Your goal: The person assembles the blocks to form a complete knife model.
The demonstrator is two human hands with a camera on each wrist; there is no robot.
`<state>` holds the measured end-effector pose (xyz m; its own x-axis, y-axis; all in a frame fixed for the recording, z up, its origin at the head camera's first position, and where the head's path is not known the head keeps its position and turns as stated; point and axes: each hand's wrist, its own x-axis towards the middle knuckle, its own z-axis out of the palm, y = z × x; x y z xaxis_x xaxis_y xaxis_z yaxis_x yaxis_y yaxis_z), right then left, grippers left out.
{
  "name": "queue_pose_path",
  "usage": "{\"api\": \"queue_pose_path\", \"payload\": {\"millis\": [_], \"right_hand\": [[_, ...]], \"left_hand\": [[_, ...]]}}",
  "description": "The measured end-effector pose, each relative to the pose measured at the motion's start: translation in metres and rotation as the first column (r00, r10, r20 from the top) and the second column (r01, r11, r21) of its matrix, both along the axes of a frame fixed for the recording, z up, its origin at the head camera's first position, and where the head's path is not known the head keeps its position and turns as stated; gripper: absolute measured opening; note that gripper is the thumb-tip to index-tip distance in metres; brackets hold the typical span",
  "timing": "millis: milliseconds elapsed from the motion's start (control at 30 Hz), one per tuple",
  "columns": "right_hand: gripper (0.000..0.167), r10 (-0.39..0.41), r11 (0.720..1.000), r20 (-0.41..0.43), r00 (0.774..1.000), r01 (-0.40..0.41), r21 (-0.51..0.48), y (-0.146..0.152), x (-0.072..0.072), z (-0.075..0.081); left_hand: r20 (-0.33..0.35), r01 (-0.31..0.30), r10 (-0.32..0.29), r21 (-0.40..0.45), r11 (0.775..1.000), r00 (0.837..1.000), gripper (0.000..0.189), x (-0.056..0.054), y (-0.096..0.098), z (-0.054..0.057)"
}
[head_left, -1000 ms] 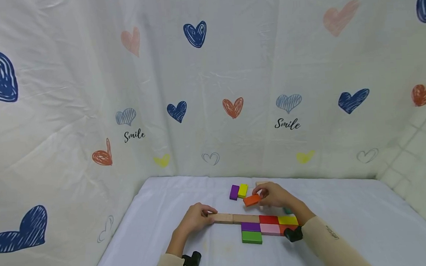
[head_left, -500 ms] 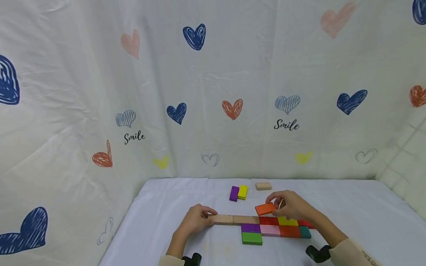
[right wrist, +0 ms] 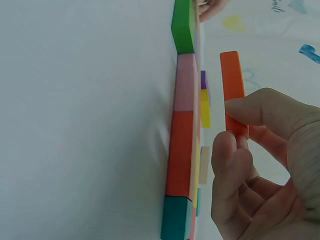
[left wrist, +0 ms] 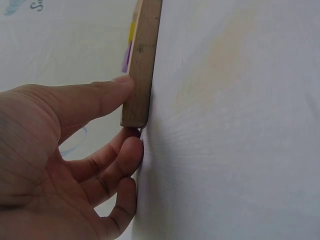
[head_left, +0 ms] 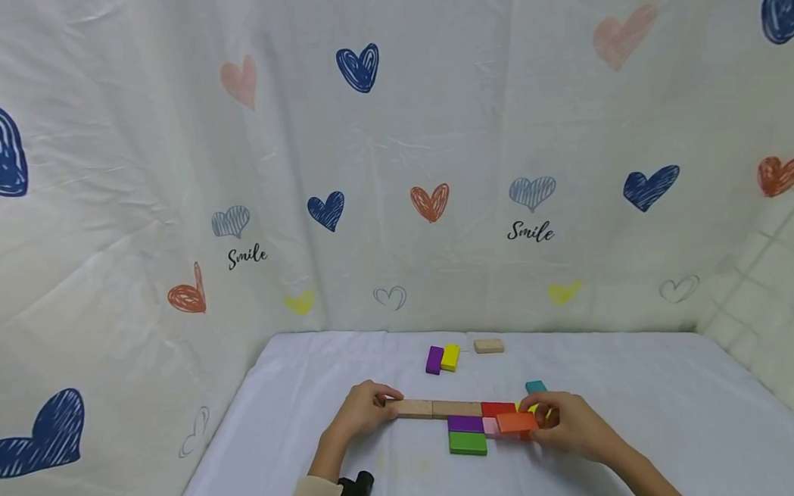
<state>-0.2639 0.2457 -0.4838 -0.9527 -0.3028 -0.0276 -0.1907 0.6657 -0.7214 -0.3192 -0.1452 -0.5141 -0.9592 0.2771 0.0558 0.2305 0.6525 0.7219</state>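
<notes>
My right hand [head_left: 571,423] pinches an orange block [head_left: 515,422] by its right end between thumb and fingers. In the right wrist view this block is raised over the laid blocks, apart from them. My left hand [head_left: 362,411] holds the left end of a plain wooden block [head_left: 412,409], thumb along its side. A second wooden block [head_left: 456,409] and a red block [head_left: 498,409] continue that row. In front lie a purple block [head_left: 465,423], a green block [head_left: 468,443], a pink block [right wrist: 185,82], a red-orange block [right wrist: 180,150] and a teal block [right wrist: 176,216]. My right hand partly hides the row's right end.
Farther back on the white cloth lie a purple block [head_left: 434,359], a yellow block [head_left: 450,358] and a wooden block [head_left: 489,345]. Another teal block [head_left: 535,386] lies just behind the row. A white curtain [head_left: 398,263] with printed hearts hangs behind the table.
My right hand has carried the orange block from behind the row rightward and toward me, over the coloured blocks. The left hand stays at the wooden block's end.
</notes>
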Motion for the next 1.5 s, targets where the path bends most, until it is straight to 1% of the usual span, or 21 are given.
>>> {"api": "queue_pose_path", "payload": {"millis": [167, 300, 533, 767, 1000, 1233, 1500], "right_hand": [[0.035, -0.022, 1.000, 0.020, 1.000, 0.022, -0.006, -0.005, 0.009, -0.008], [0.037, -0.058, 0.998, 0.039, 0.998, 0.058, 0.005, -0.012, 0.012, -0.012], [0.039, -0.107, 0.992, 0.025, 0.994, 0.105, 0.065, -0.019, 0.013, -0.011], [0.038, -0.143, 0.986, 0.049, 0.989, 0.138, 0.094, -0.026, 0.015, -0.010], [0.034, -0.125, 0.984, 0.064, 0.990, 0.115, 0.134, -0.028, 0.014, -0.012], [0.034, -0.125, 0.985, 0.077, 0.989, 0.114, 0.130, -0.027, 0.013, -0.012], [0.027, -0.095, 0.988, 0.064, 0.993, 0.087, 0.126, -0.027, 0.014, -0.009]], "left_hand": [[0.003, -0.004, 0.004, 0.005, 1.000, 1.000, 0.020, 0.000, -0.001, -0.001], [0.009, -0.006, 0.006, 0.005, 1.000, 1.000, 0.020, 0.000, -0.002, -0.002], [0.003, -0.006, 0.006, 0.000, 1.000, 1.000, 0.020, 0.000, -0.001, -0.003], [0.001, -0.003, 0.003, 0.006, 1.000, 1.000, 0.020, 0.000, -0.001, -0.002], [0.001, -0.004, 0.004, 0.001, 1.000, 1.000, 0.020, -0.001, -0.001, -0.003], [0.010, -0.008, 0.008, -0.005, 1.000, 1.000, 0.019, -0.001, -0.001, -0.001], [0.009, -0.006, 0.006, -0.003, 1.000, 1.000, 0.019, 0.000, 0.000, 0.000]]}}
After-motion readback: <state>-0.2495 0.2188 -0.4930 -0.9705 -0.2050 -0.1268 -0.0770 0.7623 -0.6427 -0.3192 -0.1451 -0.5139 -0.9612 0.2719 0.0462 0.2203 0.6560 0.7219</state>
